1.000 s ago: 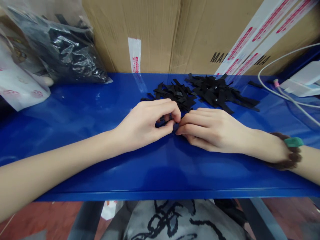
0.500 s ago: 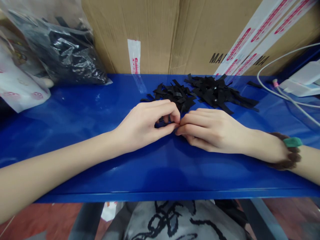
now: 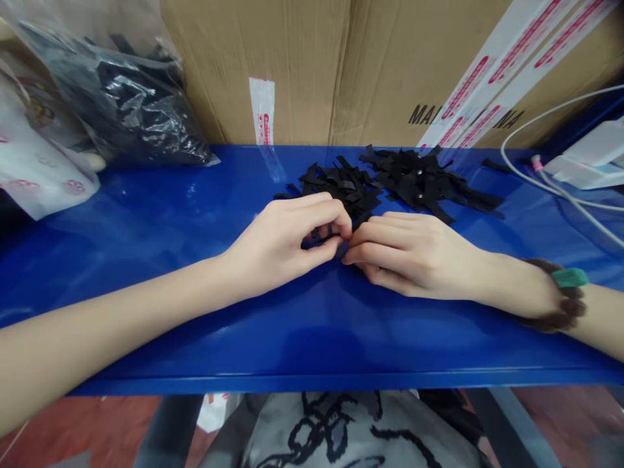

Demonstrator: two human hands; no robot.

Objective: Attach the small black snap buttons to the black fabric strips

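Observation:
Over the blue table (image 3: pixel 292 338), my left hand (image 3: pixel 302 234) and my right hand (image 3: pixel 400 253) meet at their fingertips. A small dark strip (image 3: pixel 342 249) shows between them, pinched by the fingers of both hands. Most of this strip is hidden by the fingers. Just behind my left hand lies a pile of short black strips (image 3: pixel 346 185). Another heap of black strips (image 3: pixel 419 179), with small shiny bits on it, lies behind my right hand.
A cardboard box (image 3: pixel 292 52) stands along the back edge. A clear bag of black material (image 3: pixel 146 104) and a white printed bag (image 3: pixel 43 162) are at the left. White cables (image 3: pixel 531 179) and a white device (image 3: pixel 592 156) lie at the right.
A bit of the dark strip now shows between the fingertips, where my left thumb tip was before. Both hands have stayed in nearly the same place.

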